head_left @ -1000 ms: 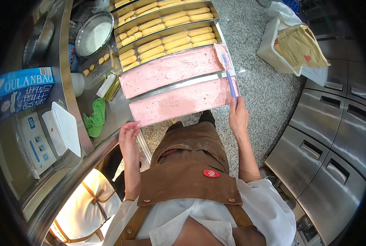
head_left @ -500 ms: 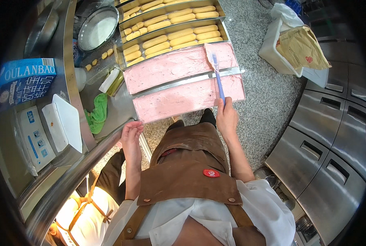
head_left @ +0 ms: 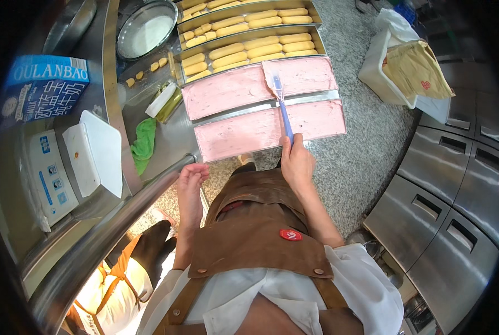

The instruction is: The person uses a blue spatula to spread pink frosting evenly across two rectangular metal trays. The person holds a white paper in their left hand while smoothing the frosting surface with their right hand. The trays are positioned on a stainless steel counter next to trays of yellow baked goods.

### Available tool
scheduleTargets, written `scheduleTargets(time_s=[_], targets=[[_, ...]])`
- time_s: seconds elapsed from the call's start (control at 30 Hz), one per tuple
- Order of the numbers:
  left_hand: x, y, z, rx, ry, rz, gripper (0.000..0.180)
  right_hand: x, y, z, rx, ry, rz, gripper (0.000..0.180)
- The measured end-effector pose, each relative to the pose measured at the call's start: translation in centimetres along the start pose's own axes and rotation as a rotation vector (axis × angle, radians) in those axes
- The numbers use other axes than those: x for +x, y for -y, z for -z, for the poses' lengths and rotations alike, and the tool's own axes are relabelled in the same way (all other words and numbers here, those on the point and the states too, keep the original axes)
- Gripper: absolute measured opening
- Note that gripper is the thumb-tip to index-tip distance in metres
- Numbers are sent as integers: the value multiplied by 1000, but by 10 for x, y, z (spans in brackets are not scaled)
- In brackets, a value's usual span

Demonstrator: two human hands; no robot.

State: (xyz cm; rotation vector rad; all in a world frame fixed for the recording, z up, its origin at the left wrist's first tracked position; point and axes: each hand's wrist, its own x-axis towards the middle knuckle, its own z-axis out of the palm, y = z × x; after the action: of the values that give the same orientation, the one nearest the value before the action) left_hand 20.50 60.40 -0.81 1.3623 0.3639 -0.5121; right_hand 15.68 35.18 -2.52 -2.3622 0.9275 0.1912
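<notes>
- The green cloth [head_left: 144,145] is placed on the counter [head_left: 174,137] at 10 o'clock from the left hand [head_left: 190,181], presumably within easy reach.
- The left hand is held with curled fingers by the corner of the near layer of pink cream [head_left: 235,133], perhaps for steadying; whether its grip is closed on the edge cannot be told.
- Finger biscuits [head_left: 264,51] are seemingly kept straight by narrow tins [head_left: 260,32], towards 11 o'clock.
- The blue-handled spatula [head_left: 286,120] is held in the right hand's [head_left: 298,162] narrow grip, its blade angled to 11 o'clock on the far layer of pink cream [head_left: 308,75]; the forearm is extended from 5 o'clock.
</notes>
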Motion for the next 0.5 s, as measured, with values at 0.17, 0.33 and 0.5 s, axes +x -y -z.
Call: scheduleTargets(time_s=[0.17,0.33,0.5], targets=[[-5,0,3,2,18,3,17,-9,17,-11,39,35,25,29],[-6,5,13,4,37,1,14,-16,34,-19,17,46,83,27],[-10,4,17,9,50,6,14,-22,48,-27,15,74,126,27]])
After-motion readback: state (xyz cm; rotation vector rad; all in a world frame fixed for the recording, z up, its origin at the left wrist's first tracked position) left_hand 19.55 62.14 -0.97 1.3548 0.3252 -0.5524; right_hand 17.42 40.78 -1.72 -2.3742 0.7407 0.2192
